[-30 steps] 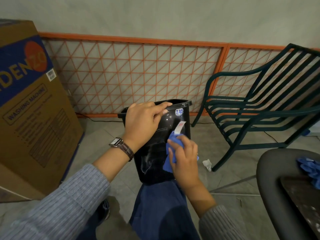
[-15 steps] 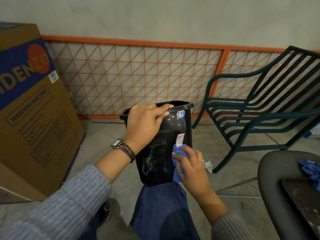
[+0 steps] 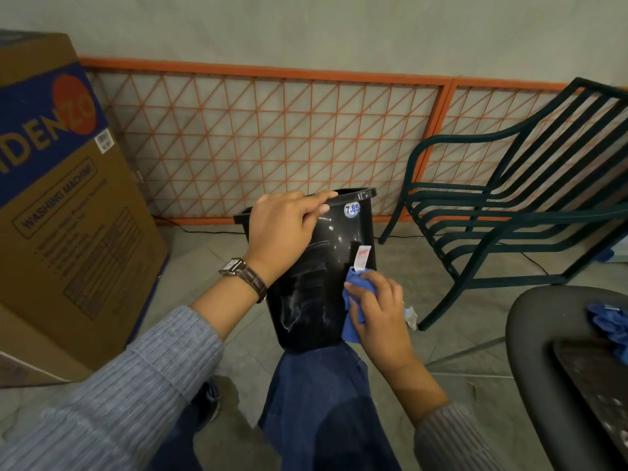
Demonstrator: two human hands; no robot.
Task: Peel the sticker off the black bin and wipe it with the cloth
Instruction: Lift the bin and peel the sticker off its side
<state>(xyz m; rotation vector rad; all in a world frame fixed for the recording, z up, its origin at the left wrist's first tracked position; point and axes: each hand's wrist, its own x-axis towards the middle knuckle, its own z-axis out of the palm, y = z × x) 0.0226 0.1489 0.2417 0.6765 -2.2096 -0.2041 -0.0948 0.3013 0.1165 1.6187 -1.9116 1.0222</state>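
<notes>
A glossy black bin stands tilted on the floor against my knee. My left hand grips its near rim, fingers curled over the edge. A round blue-and-white price sticker reading 7.85 sits just under the rim. Lower on the bin's right side a white and red sticker stands up, partly lifted from the surface. My right hand holds a blue cloth pressed against the bin's side just below that sticker. White smears show on the bin's front.
A large cardboard washing-machine box stands at the left. A dark green metal chair is to the right, an orange lattice fence behind. A dark round seat with a blue cloth heap is at the right edge. A white paper scrap lies on the floor.
My right hand with the cloth has slid down the bin's side, away from the white and red sticker. My left hand stays on the rim.
</notes>
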